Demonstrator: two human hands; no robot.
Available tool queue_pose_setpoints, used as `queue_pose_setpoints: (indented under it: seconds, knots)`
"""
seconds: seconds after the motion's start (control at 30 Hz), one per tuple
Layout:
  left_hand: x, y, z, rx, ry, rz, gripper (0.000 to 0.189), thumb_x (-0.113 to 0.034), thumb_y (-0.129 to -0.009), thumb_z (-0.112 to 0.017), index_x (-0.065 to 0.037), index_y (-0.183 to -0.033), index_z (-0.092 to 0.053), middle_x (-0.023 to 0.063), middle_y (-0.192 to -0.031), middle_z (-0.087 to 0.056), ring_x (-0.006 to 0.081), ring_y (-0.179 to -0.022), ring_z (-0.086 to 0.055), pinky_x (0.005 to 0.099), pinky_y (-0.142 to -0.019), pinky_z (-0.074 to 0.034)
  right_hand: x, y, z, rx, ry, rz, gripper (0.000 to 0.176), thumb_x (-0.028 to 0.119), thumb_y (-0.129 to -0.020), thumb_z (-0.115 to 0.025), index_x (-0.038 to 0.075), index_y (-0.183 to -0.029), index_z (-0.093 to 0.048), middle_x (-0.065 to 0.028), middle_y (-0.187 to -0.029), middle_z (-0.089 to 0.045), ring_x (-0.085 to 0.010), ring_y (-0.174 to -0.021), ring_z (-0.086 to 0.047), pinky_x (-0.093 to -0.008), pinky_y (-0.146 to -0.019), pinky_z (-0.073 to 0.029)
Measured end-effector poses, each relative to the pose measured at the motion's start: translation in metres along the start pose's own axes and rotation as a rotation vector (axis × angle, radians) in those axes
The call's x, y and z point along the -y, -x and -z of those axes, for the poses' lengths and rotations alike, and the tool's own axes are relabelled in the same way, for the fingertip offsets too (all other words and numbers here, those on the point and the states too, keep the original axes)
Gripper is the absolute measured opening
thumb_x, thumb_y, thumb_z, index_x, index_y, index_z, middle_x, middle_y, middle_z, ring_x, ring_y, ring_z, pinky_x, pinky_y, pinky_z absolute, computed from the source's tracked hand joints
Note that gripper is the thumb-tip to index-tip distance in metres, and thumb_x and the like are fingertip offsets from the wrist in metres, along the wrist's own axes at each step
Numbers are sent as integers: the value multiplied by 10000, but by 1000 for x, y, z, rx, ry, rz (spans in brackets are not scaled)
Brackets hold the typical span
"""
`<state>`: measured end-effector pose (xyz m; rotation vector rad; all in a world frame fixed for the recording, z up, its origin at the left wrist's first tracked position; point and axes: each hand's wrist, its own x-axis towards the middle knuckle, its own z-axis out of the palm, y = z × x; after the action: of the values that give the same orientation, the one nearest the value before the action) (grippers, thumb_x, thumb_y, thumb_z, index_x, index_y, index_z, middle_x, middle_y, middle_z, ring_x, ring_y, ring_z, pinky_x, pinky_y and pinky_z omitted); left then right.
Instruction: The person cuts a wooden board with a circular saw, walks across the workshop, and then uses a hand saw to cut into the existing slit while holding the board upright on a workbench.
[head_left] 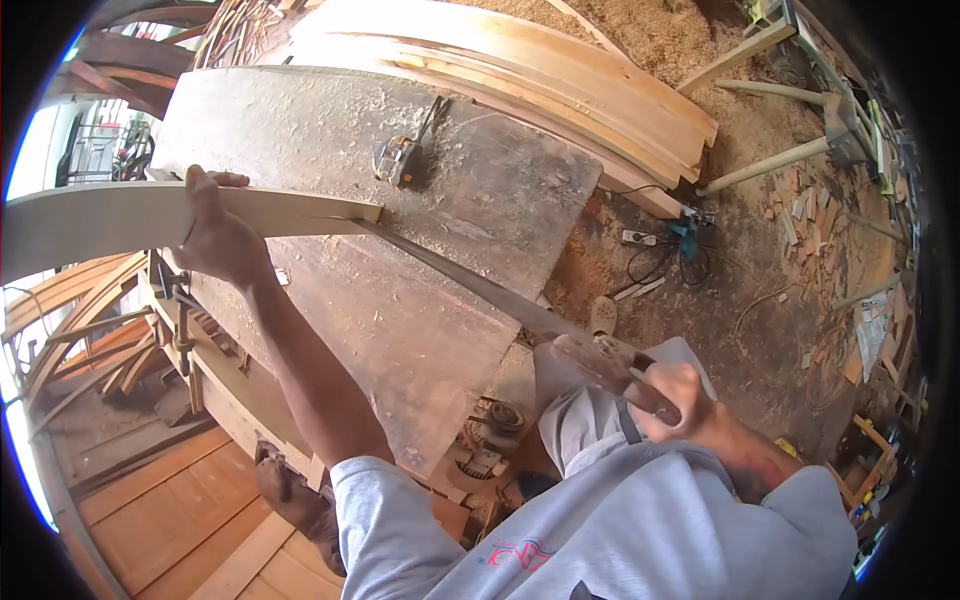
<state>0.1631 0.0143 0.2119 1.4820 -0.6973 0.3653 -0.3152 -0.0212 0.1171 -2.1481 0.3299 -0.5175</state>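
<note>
My right hand (675, 402) is wrapped round the wooden handle of a handsaw (470, 285) at the lower right. The saw's long blade slants up and left, its tip end meeting a pale wooden board (90, 225) near the board's right end. A thin cut line shows in the wood there. My left hand (222, 232) grips the board across its width, thumb on top; some fingers are hidden behind the far edge. The board lies over the workbench (400, 340) and reaches out past the left edge of view.
A tape measure (397, 162) lies on the dusty bench beyond the board. Long planks (540, 90) are stacked along the far side. A clamp (181, 335) sits at the bench's left edge. A blue power tool (684, 236) with a cable and wood scraps (815, 215) lie on the floor.
</note>
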Motion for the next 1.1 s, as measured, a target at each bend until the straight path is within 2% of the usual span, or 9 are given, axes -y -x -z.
queue_pose_setpoints:
  seconds: [0.17,0.27,0.4,0.53,0.7,0.73,0.83,0.97,1.1]
  knots:
    - [-4,9,1,-29,-30,39,197,-56,-891,-646,130,-941,-684,150,-652,-675,184,-517,-627,304,-492,-521,-57,-122,-117,-106,-205,28,285,42,-693,-733,6,-951,-620,-177,-749,-626,-353,-617,-633,-417,-554,-502]
    - [-7,14,-5,-9,-47,23,201,-73,-897,-656,122,-866,-691,143,-632,-672,172,-512,-624,291,-484,-510,-38,-194,-143,100,-236,-220,312,104,-699,-740,6,-963,-606,-209,-747,-636,-365,-686,-667,-430,-599,-517]
    - [-15,14,-6,-42,-63,2,231,-85,-907,-651,99,-776,-699,131,-616,-672,163,-487,-606,287,-478,-496,-56,-83,-94,0,-314,-47,158,71,-797,-720,11,-913,-630,-160,-665,-633,-308,-578,-660,-408,-536,-496]
    - [-8,10,-1,-12,-79,11,199,-74,-915,-632,97,-844,-704,131,-632,-674,172,-493,-612,289,-481,-507,-10,27,-21,67,-253,-183,109,53,-788,-742,36,-872,-676,-111,-638,-608,-248,-502,-624,-357,-472,-469]
    - [-4,8,-1,-19,-11,65,192,-70,-922,-622,111,-909,-684,153,-651,-669,185,-521,-627,300,-492,-524,-21,-56,-58,-11,-304,4,270,2,-726,-703,15,-991,-653,-167,-711,-635,-312,-531,-632,-390,-497,-507]
    - [-4,8,-2,-27,23,82,195,-73,-924,-623,114,-909,-677,157,-650,-666,191,-525,-629,306,-498,-527,-45,-81,-83,181,-452,-142,240,19,-719,-682,19,-949,-614,-192,-732,-641,-321,-570,-642,-390,-517,-503]
    - [-7,9,-3,3,24,77,211,-88,-930,-629,119,-919,-663,167,-651,-664,198,-528,-630,309,-502,-529,-50,-164,-139,51,-397,-96,183,62,-717,-674,15,-853,-561,-203,-651,-611,-367,-600,-634,-425,-562,-507]
    - [2,5,2,-28,26,44,192,-75,-932,-632,113,-929,-671,173,-668,-674,203,-537,-640,304,-502,-537,-39,-90,-108,22,-449,-105,141,52,-762,-668,24,-820,-542,-174,-606,-575,-343,-523,-610,-410,-502,-482]
    - [17,-2,9,32,79,21,147,-10,-911,-644,120,-962,-691,151,-694,-695,216,-590,-682,318,-551,-575,-3,43,-9,47,-54,-3,143,16,-724,-705,19,-859,-659,-108,-588,-542,-281,-498,-605,-411,-468,-472]
